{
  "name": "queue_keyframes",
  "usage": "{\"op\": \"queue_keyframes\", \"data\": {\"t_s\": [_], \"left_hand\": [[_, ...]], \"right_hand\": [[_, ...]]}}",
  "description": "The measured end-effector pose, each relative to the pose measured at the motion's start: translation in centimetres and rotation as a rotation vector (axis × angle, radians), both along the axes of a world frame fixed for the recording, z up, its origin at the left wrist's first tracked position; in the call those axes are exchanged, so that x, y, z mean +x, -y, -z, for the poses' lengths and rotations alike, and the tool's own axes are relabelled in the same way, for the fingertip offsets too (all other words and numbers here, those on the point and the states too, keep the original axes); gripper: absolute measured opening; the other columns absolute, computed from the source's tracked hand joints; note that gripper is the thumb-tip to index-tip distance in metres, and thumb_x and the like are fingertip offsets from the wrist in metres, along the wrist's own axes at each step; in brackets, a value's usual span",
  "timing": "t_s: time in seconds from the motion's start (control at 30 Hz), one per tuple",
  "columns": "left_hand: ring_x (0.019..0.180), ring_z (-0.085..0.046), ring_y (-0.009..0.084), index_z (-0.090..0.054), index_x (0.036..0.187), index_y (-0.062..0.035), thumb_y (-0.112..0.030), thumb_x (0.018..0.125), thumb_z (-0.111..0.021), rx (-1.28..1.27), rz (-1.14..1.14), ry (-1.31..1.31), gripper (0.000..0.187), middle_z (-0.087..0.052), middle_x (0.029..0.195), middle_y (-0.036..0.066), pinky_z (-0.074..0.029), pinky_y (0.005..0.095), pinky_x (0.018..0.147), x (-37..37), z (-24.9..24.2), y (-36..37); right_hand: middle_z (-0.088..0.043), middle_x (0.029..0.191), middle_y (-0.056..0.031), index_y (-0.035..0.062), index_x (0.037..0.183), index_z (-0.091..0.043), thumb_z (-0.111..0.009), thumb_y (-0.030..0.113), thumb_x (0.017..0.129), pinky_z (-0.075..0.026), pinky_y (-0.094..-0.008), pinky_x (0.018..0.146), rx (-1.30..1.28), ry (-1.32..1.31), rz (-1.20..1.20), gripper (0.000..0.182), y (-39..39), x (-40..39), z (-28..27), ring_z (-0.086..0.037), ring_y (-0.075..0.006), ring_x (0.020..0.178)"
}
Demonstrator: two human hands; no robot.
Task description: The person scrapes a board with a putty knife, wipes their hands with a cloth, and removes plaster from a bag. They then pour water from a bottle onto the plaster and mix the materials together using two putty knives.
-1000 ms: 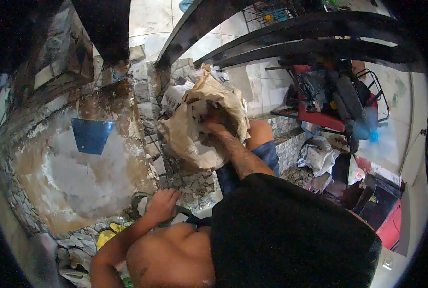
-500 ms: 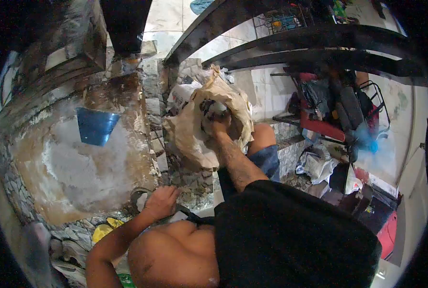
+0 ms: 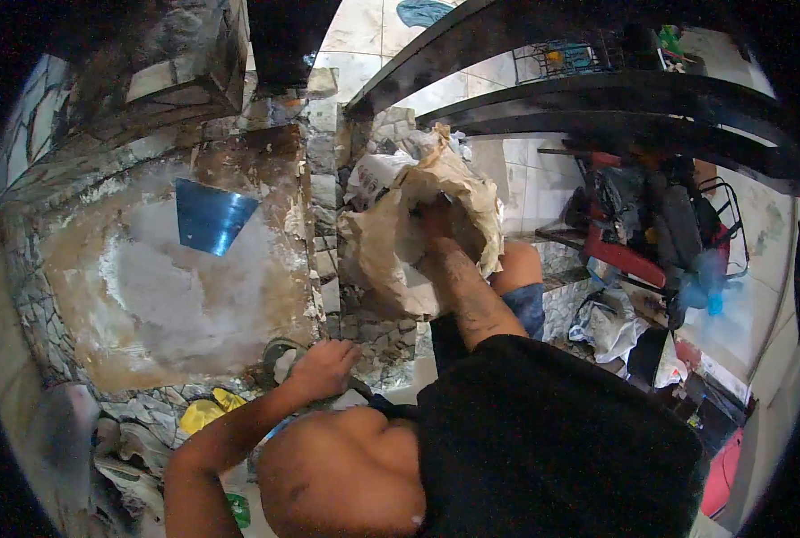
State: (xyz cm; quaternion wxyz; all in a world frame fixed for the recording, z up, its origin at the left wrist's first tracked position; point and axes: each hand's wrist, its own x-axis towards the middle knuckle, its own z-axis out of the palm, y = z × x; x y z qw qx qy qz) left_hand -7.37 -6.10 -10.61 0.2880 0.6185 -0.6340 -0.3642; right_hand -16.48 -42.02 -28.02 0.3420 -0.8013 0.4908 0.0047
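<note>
My right hand (image 3: 436, 217) reaches deep into a crumpled brown paper bag (image 3: 377, 269) with a rolled-open mouth. The bag's dark inside hides the fingers, and the pale rounded thing seen at them earlier is hard to make out now. My left hand (image 3: 326, 368) hangs beside my bent leg with its fingers curled in and nothing visible in them. A smooth blue trapezoid piece (image 3: 216, 217) is on a worn board (image 3: 68, 314) spread with grey powder (image 3: 162, 309), apart from both hands.
Black beams (image 3: 597, 99) cross above and behind the bag. A red chair (image 3: 628, 260) piled with dark items stands at the right, near a crumpled silvery bag (image 3: 606, 323). Yellow cloth-like items (image 3: 204, 414) and shoes (image 3: 135, 462) lie at lower left.
My right hand has gone deeper into the paper bag, and the pale thing at its fingers has dropped out of clear sight. The whole view has shifted; the left hand stays by my leg.
</note>
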Motion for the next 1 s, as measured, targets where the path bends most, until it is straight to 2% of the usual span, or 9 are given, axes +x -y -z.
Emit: {"op": "queue_keyframes", "data": {"t_s": [0.1,0.13,0.23,0.53,0.67,0.8,0.9,1.0], "left_hand": [[0.078,-0.053,0.0257,-0.057,0.101,-0.0033,-0.012,0.067,-0.059,0.01,0.014,0.004,0.035,-0.052,0.088,0.01,-0.042,0.0358,0.068,0.0,0.2,0.0],[0.078,-0.053,0.0256,-0.057,0.101,-0.0032,-0.012,0.067,-0.059,0.01,0.02,-0.005,0.035,-0.052,0.088,0.01,-0.042,0.0357,0.069,-0.2,0.2,0.1],[0.078,-0.053,0.0255,-0.057,0.101,-0.0035,-0.012,0.068,-0.058,0.011,0.034,-0.001,0.035,-0.052,0.088,0.01,-0.042,0.0356,0.069,-0.2,0.5,0.0],[0.076,-0.052,0.0259,-0.057,0.098,-0.0028,-0.012,0.068,-0.058,0.035,0.023,0.016,0.031,-0.052,0.084,0.01,-0.042,0.0365,0.065,-0.3,0.6,0.0],[0.076,-0.053,0.0261,-0.056,0.098,-0.0028,-0.012,0.066,-0.059,-0.042,-0.039,0.017,0.033,-0.052,0.085,0.01,-0.042,0.0366,0.066,-0.4,0.5,-0.5],[0.078,-0.053,0.0263,-0.055,0.099,-0.0026,-0.011,0.065,-0.059,-0.069,-0.074,0.025,0.036,-0.052,0.087,0.01,-0.042,0.0364,0.069,-0.5,0.4,-0.6],[0.079,-0.053,0.0263,-0.054,0.1,-0.0025,-0.011,0.065,-0.059,-0.076,-0.08,0.037,0.036,-0.051,0.088,0.011,-0.042,0.0362,0.07,-0.5,0.1,-0.6],[0.079,-0.054,0.0262,-0.054,0.099,-0.0025,-0.011,0.065,-0.059,-0.063,-0.071,0.031,0.036,-0.051,0.087,0.011,-0.042,0.0361,0.069,-0.3,0.0,-0.4]], "right_hand": [[-0.062,0.102,-0.0176,0.002,0.113,-0.055,-0.062,0.019,0.075,-0.046,-0.0392,0.085,-0.06,0.038,-0.095,0.042,1.3,-1.5,3.0,-0.058,-0.0335,0.094],[-0.062,0.101,-0.0172,0.002,0.113,-0.055,-0.062,0.019,0.075,-0.046,-0.0387,0.085,-0.002,0.035,-0.12,0.042,1.5,-1.8,3.7,-0.058,-0.0326,0.095],[-0.063,0.1,-0.0162,0.0016,0.113,-0.054,-0.062,0.021,0.077,-0.045,-0.0397,0.085,0.295,-0.021,0.179,0.042,-1.7,2.4,-3.4,-0.057,-0.0322,0.095],[-0.059,0.11,-0.0172,-0.0009,0.117,-0.051,-0.062,0.019,0.078,-0.041,-0.0373,0.09,0.143,-0.067,-0.001,0.045,-0.5,-2.5,-8.0,-0.054,-0.0305,0.103],[-0.057,0.114,-0.0174,-0.002,0.119,-0.05,-0.062,0.016,0.078,-0.039,-0.0356,0.092,0.132,-0.096,-0.067,0.046,-0.1,-3.6,-9.6,-0.052,-0.0297,0.106],[-0.055,0.117,-0.0177,-0.003,0.121,-0.048,-0.061,0.014,0.078,-0.037,-0.0339,0.094,0.162,-0.117,-0.147,0.048,-0.7,-4.1,-10.1,-0.051,-0.0289,0.108],[-0.054,0.12,-0.018,-0.0046,0.123,-0.046,-0.061,0.012,0.078,-0.035,-0.0324,0.095,0.364,-0.005,-0.023,0.05,-1.4,-3.4,-12.2,-0.05,-0.0277,0.11],[-0.054,0.12,-0.0164,-0.0078,0.123,-0.045,-0.061,0.01,0.077,-0.035,-0.0308,0.095,0.382,-0.034,-0.186,0.052,0.2,-4.6,-10.5,-0.049,-0.0244,0.108]]}}
